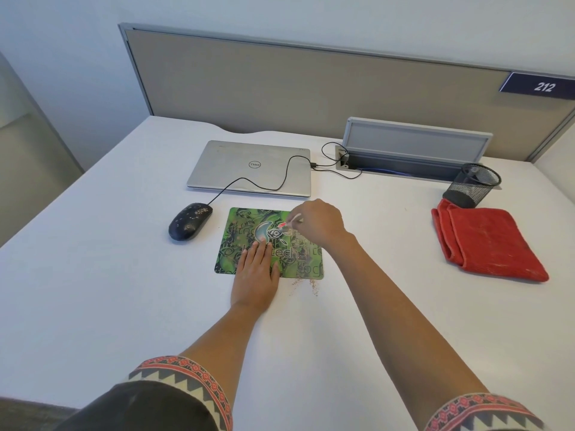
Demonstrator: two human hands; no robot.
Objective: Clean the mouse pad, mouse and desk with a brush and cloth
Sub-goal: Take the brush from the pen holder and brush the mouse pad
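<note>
A green patterned mouse pad [239, 231] lies in the middle of the white desk [93, 275]. My left hand [256, 272] presses flat on the pad's front half, fingers straight. My right hand [317, 222] grips a small brush [287, 224] with a red tip that touches the pad's upper right part. Brown crumbs dust the pad's right side and the desk [306, 284] just in front of it. A black wired mouse [189, 221] speckled with crumbs sits left of the pad. A folded red cloth [485, 244] lies at the right.
A shut silver laptop [249, 168] lies behind the pad, with the mouse cable [280, 181] running over it to a cable tray [413, 157] at the back. A black mesh pen cup [473, 186] lies tipped beside the cloth. A grey partition [280, 82] bounds the desk's back.
</note>
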